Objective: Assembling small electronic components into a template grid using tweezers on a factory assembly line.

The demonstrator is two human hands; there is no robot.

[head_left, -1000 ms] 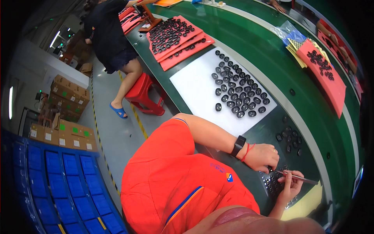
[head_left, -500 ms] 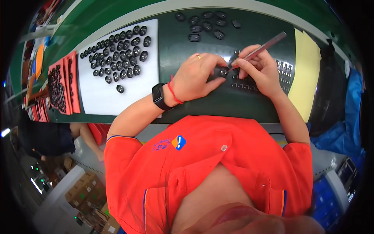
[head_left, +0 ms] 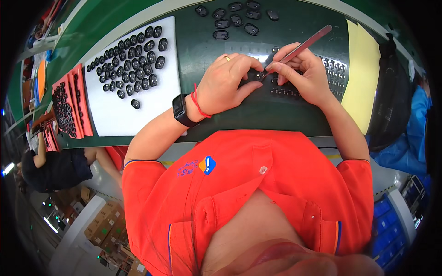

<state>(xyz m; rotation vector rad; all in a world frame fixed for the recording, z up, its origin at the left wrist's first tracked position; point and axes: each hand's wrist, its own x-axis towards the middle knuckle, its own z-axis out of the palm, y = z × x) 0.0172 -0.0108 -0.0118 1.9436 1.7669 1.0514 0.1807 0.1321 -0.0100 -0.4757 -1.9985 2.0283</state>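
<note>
Green table [head_left: 276,120]: white mat [head_left: 113,112], black ovals [head_left: 236,20], yellow sheets [head_left: 360,76].

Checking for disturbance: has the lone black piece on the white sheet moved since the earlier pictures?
No, the lone black piece shows no shift either way against the white sheet.

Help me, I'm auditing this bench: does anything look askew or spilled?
Nothing looks spilled. Slightly odd: one black oval piece sits apart from the cluster on the white sheet, toward its near edge. Loose black pieces farther off lie at mixed angles.
</note>
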